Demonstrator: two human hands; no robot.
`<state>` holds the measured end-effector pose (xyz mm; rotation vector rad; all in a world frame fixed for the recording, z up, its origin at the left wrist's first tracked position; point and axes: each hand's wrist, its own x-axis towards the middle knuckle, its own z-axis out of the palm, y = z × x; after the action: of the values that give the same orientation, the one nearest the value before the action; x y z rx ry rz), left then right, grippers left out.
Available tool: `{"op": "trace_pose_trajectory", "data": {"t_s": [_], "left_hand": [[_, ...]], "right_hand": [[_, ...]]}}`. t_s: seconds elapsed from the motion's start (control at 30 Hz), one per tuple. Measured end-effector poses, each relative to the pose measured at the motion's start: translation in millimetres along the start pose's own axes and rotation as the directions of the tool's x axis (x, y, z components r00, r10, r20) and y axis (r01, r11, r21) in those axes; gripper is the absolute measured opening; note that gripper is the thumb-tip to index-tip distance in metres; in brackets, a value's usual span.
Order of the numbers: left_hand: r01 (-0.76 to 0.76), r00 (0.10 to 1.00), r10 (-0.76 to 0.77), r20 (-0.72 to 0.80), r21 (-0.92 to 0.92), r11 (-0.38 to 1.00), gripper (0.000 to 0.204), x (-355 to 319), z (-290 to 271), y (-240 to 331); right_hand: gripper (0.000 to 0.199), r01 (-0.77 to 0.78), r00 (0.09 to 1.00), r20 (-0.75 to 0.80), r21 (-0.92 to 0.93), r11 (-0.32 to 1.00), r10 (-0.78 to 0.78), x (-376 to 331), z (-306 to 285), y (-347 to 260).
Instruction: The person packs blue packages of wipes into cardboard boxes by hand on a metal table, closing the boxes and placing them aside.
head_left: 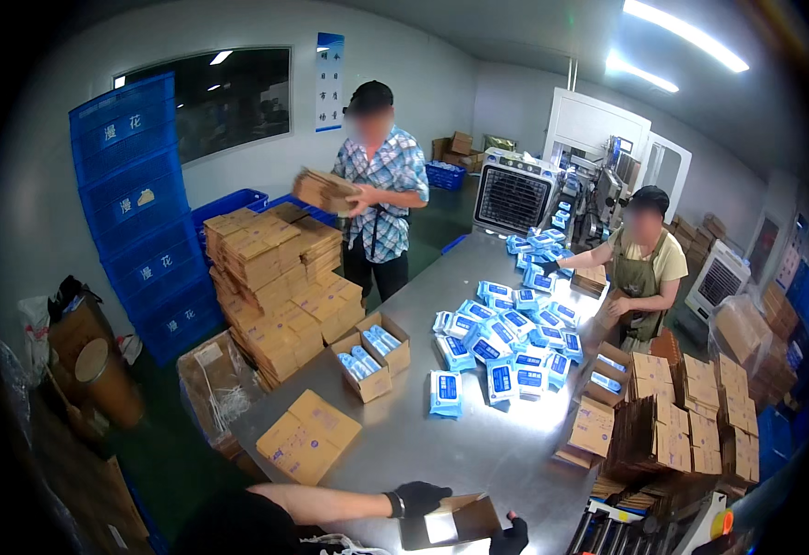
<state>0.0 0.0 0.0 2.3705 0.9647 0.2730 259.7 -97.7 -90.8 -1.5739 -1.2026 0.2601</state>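
A small cardboard box point(475, 520), its top open, stands at the near edge of the metal table. My left hand point(420, 499), in a black glove, grips its left edge. At the box's right side my right hand point(512, 537), also gloved, is closed on the wall, partly cut off by the picture's lower edge. A pale patch shows inside the box. To the left lie flat folded cartons point(309, 437). Beyond them stands an open carton point(364, 359) filled with blue-and-white packs. The nearest loose pack point(445, 395) lies ahead of my hands.
A pile of blue-and-white packs point(506, 338) covers the middle of the metal table point(404, 453). Folded cartons are stacked at left point(266, 277) and right point(656, 435). One co-worker point(381, 185) carries cartons; another point(649, 259) reaches over packs. Rollers point(599, 536) sit at near right.
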Motion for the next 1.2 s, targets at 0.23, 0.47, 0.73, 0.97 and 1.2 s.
{"op": "trace_pose_trajectory", "data": {"t_s": [0.23, 0.47, 0.73, 0.97, 1.2], "left_hand": [[-0.312, 0.837, 0.492, -0.241, 0.529, 0.789, 0.033, -1, -2, 17], [-0.154, 0.988, 0.150, 0.033, 0.231, 0.961, 0.056, -4, 17, 7], [-0.039, 0.997, 0.024, 0.078, 0.187, 0.982, 0.053, -48, 17, 34], [-0.341, 0.900, 0.306, -0.310, -0.062, 0.938, 0.095, -33, -46, 18], [0.197, 0.847, -0.345, 0.404, -0.842, -0.502, 0.058, -71, 50, -197]], "right_hand": [[0.050, 0.085, 0.931, 0.348, 0.077, 0.993, -0.107, -51, -19, -82], [0.032, 0.612, 0.742, 0.467, -0.180, 0.770, -0.480, -26, 7, -122], [0.028, -0.492, 0.767, 0.547, 0.167, 0.854, 0.336, -96, 87, 29], [0.058, -0.683, 0.730, 0.567, 0.588, 0.433, 0.380, 7, 37, -72], [0.022, 0.016, 0.737, 0.657, -0.253, 0.967, 0.159, -1, 131, -193]]}}
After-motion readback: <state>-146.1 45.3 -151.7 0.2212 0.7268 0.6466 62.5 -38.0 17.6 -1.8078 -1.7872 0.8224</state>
